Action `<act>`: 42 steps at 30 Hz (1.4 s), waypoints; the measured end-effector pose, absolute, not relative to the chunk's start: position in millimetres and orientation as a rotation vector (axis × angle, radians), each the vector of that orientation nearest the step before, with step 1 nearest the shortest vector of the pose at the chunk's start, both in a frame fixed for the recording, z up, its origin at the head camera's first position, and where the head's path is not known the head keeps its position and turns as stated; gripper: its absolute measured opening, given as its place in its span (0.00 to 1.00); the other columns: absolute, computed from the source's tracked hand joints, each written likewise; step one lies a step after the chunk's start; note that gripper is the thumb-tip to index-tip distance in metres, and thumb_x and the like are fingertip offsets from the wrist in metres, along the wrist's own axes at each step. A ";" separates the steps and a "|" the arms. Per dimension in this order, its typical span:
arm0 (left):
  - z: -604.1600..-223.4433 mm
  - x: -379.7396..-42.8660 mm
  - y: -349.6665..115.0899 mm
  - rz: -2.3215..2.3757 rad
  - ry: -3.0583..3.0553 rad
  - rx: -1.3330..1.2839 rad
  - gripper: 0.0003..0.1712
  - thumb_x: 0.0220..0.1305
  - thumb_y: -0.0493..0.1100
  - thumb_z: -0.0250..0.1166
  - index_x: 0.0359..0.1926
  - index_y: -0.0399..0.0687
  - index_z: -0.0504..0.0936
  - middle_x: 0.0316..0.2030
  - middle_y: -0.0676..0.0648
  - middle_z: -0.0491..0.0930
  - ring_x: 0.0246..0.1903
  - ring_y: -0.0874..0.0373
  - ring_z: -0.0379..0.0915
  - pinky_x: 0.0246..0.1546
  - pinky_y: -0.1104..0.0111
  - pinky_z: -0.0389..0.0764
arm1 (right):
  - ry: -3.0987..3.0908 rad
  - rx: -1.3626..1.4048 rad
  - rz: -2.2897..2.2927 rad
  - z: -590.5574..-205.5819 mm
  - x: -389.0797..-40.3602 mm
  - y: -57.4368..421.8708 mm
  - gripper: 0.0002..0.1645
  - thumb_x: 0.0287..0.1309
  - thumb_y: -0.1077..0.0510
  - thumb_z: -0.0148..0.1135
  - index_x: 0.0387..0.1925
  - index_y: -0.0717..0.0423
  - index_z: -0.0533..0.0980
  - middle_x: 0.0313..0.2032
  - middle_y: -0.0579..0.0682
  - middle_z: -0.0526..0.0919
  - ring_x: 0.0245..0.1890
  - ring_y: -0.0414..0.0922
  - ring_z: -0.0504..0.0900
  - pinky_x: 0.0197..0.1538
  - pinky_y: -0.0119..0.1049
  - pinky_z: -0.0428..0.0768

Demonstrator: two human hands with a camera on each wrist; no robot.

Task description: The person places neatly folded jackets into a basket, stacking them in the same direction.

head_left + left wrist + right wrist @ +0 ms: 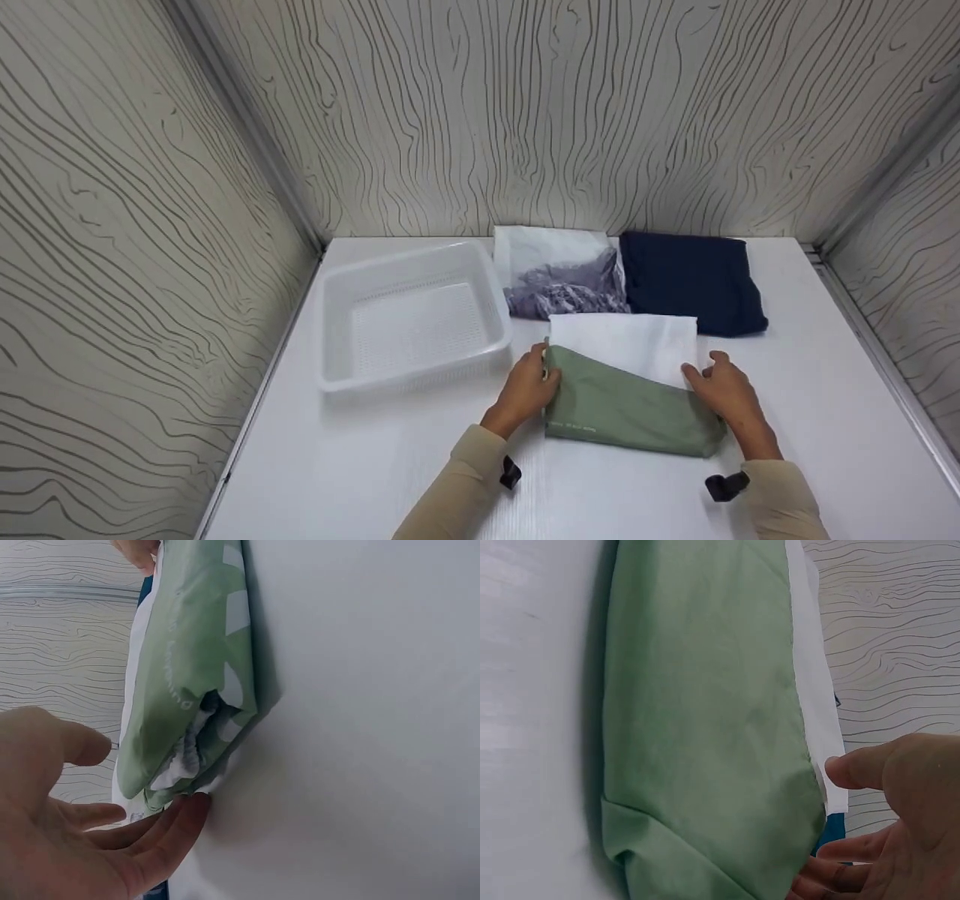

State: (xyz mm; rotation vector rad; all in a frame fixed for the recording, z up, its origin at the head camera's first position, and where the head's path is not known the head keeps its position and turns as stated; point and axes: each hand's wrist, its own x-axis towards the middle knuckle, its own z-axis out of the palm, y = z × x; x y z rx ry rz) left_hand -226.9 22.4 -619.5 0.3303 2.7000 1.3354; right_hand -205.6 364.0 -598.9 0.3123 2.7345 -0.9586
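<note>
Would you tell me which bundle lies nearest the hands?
The green bundle, between the left hand and right hand; the navy bundle and purple bundle lie farther back.

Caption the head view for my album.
Left hand and right hand flank a green-and-white bundle near a white basket and navy cloth.

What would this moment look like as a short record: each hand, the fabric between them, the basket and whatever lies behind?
Left hand: at the left edge of the green fabric
Right hand: fingers relaxed, at the right edge
Green fabric: folded, lying over the near part of a white sheet, pale lettering near its front left
White basket: perforated, left of the green fabric
Behind: crumpled grey-purple material; folded navy fabric to its right
Surface: white table
</note>
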 end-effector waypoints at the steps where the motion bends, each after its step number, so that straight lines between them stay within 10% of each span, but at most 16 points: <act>1: -619.8 -227.4 23.1 1.361 2.683 0.322 0.30 0.77 0.41 0.61 0.74 0.35 0.70 0.46 0.42 0.83 0.41 0.57 0.76 0.45 0.60 0.80 | 2.727 0.308 -0.961 -598.6 -205.6 363.1 0.54 0.80 0.39 0.48 0.77 0.84 0.46 0.68 0.84 0.67 0.69 0.77 0.70 0.68 0.68 0.73; 10: -622.6 -231.4 27.2 1.495 2.583 0.221 0.31 0.77 0.43 0.60 0.74 0.34 0.68 0.48 0.38 0.87 0.42 0.56 0.81 0.45 0.59 0.84 | 2.622 0.331 -1.012 -600.2 -206.3 352.1 0.59 0.77 0.37 0.53 0.78 0.82 0.42 0.75 0.85 0.51 0.75 0.79 0.57 0.75 0.70 0.65; 29: -628.4 -232.7 27.9 1.700 2.368 0.187 0.44 0.66 0.47 0.69 0.78 0.43 0.62 0.47 0.42 0.80 0.40 0.55 0.75 0.43 0.60 0.78 | 2.486 0.377 -1.260 -604.2 -207.6 345.4 0.58 0.71 0.44 0.65 0.79 0.77 0.45 0.78 0.81 0.50 0.77 0.75 0.56 0.78 0.68 0.59; 42: -638.4 -230.5 28.8 1.755 2.283 0.202 0.45 0.77 0.47 0.57 0.87 0.67 0.46 0.81 0.32 0.59 0.76 0.34 0.65 0.71 0.41 0.70 | 2.428 0.187 -1.566 -615.6 -198.6 349.5 0.64 0.78 0.53 0.60 0.83 0.51 0.18 0.82 0.77 0.29 0.82 0.75 0.36 0.81 0.70 0.44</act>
